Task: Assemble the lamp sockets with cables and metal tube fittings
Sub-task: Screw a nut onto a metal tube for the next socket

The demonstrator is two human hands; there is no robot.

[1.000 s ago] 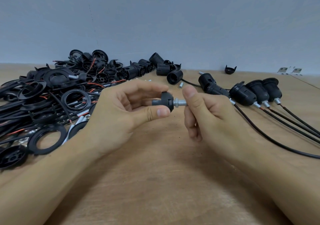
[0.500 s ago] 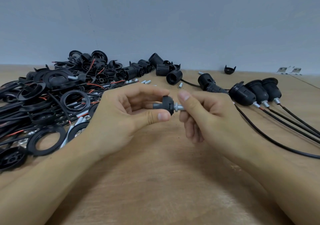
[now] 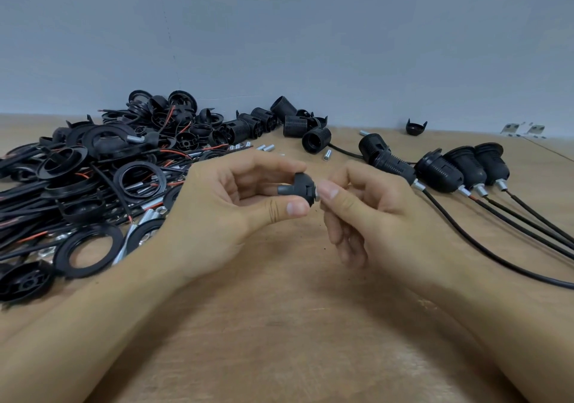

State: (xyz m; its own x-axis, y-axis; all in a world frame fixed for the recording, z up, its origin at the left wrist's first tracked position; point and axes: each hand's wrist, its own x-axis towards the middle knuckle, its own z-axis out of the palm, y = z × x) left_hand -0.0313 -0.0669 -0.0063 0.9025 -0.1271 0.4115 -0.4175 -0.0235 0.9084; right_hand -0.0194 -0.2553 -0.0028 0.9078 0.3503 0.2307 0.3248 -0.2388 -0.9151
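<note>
Left hand point(image 3: 217, 213) curled, gripping black socket cap point(image 3: 299, 188) by thumb and fingers; right hand point(image 3: 369, 213) pinching metal tube fitting point(image 3: 317, 193) at cap's right.

Four wired sockets point(image 3: 438, 171) lie in a row at the right. One lone cap point(image 3: 416, 127) sits far right. Two hands, left point(image 3: 217, 216) and right point(image 3: 372, 213), share one cap point(image 3: 299, 186). The pile point(image 3: 102, 178) at left holds too many parts to count.

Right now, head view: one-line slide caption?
Left hand holds black socket cap while right hand pinches metal tube fitting at its end.
</note>
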